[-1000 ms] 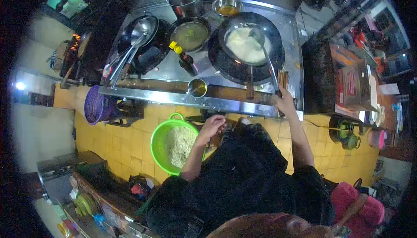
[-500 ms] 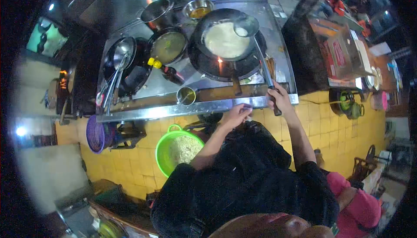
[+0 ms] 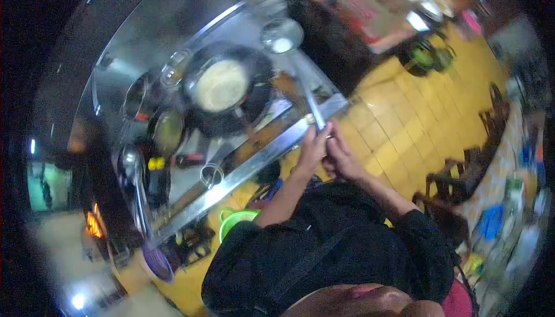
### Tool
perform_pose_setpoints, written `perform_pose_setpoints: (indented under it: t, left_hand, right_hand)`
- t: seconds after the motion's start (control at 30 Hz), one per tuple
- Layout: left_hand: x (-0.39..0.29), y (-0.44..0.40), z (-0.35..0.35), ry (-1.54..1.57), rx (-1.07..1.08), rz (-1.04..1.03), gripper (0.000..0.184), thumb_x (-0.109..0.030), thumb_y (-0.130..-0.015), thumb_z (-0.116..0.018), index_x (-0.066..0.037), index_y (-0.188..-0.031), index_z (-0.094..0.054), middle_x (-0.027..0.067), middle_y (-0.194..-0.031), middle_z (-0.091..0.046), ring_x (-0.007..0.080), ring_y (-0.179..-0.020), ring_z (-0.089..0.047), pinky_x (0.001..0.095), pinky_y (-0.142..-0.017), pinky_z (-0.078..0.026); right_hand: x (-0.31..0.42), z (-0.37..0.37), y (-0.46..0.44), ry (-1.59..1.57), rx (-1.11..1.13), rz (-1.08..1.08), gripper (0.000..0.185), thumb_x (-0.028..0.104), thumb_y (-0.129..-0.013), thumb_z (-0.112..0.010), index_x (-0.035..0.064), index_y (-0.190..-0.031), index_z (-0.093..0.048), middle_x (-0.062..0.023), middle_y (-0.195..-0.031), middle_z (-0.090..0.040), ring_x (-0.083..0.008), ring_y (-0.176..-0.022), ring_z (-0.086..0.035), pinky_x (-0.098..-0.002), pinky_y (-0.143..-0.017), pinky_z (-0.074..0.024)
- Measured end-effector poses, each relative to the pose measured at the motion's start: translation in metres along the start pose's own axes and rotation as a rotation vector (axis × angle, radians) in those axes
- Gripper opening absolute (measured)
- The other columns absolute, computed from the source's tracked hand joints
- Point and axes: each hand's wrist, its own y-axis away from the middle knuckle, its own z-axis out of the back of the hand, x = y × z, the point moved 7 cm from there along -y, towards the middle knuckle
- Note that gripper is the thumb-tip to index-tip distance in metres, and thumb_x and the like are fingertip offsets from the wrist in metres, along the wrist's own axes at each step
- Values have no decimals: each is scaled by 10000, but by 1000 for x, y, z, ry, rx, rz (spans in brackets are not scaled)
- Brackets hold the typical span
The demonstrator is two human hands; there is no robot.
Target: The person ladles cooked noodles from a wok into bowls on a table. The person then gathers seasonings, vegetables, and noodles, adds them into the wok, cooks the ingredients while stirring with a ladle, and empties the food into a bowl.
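Where the left hand (image 3: 313,150) and right hand (image 3: 343,158) meet, blurred fingers curl around the slim, round-bowled metal ladle (image 3: 306,89).

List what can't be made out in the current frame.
All head view:
- Ladle handle end: hidden by the left hand and right hand.
- Each hand's exact grip: overlapping fingers, blur.
- Green basket contents: mostly hidden by left arm and sleeve.
- Cup contents: motion blur.
- Box lettering: motion blur.
- Small items at far right: too small, blurred.
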Motion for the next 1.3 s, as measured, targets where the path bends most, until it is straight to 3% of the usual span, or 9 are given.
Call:
perform_pose_setpoints:
  t: [0.27,0.37,0.47,0.77,0.8,0.83,0.97,1.17,1.3]
  left_hand:
    - [23,17,-108,-581,213,-137,271,-278,-929,-565,-11,-906,-526,13,-723,-534,75,-614,-491,259,-506,-423]
    - [57,5,-149,-786,346,-195,253,-227,-930,-555,22,-886,-541,43,-725,-568,105,-615,-529,288,-517,-436]
    - [74,12,-207,-888,528,-241,272,-223,-949,-518,5,-801,-518,61,-633,-551,140,-526,-544,297,-473,-433]
    - [146,30,-392,-795,893,272,245,-247,-936,-531,-53,-810,-450,19,-568,-442,124,-428,-483,277,-392,-432]
    - [151,38,-419,-797,990,297,233,-239,-931,-534,-50,-824,-453,20,-573,-442,124,-421,-475,274,-388,-428]
    - [154,51,-446,-798,1082,322,221,-232,-927,-538,-46,-838,-456,22,-578,-443,124,-415,-468,272,-384,-423]
    - [178,87,-547,-917,1224,365,214,-236,-926,-532,-34,-896,-469,28,-615,-459,126,-421,-472,274,-390,-418]
    - [224,140,-694,-1057,1527,507,138,-163,-909,-532,-41,-949,-485,37,-672,-497,136,-462,-516,272,-411,-440]
    - [255,175,-773,-1130,1775,587,183,-181,-893,-551,-19,-947,-485,37,-669,-495,131,-463,-509,270,-415,-431]
  right_hand:
    - [-19,92,61,-59,-183,306,782,546,-940,-332,193,-1468,124,-113,-974,-543,-145,-576,-524,-277,-494,-476]
    - [-50,173,63,523,-669,823,844,537,-945,-337,55,-1452,136,-182,-1204,-521,-191,-794,-583,-276,-615,-514]
    - [-34,213,141,55,-276,316,824,444,-942,-476,23,-1463,3,-164,-1050,-584,-221,-876,-617,-298,-635,-546]
    - [-248,514,481,-694,-2141,501,129,100,-892,-491,52,-998,-547,-80,-755,-554,-176,-626,-582,-312,-516,-482]
    - [-249,512,552,125,-2564,-21,141,143,-873,-535,19,-911,-590,-141,-751,-595,-235,-604,-583,-394,-577,-488]
    - [-301,536,594,-197,-2591,145,229,229,-861,-564,7,-844,-619,-184,-784,-630,-304,-747,-620,-448,-691,-485]
    - [-320,525,747,-82,-2712,-787,263,242,-879,-515,26,-951,-647,-151,-1070,-627,-348,-924,-623,-429,-800,-499]
    - [-392,587,813,221,-1921,-1407,278,194,-853,-507,27,-1051,-610,-181,-944,-663,-357,-879,-649,-459,-754,-525]
    - [-424,601,838,-22,-2435,-1200,280,200,-877,-472,49,-1042,-640,-136,-955,-675,-318,-849,-665,-436,-734,-539]
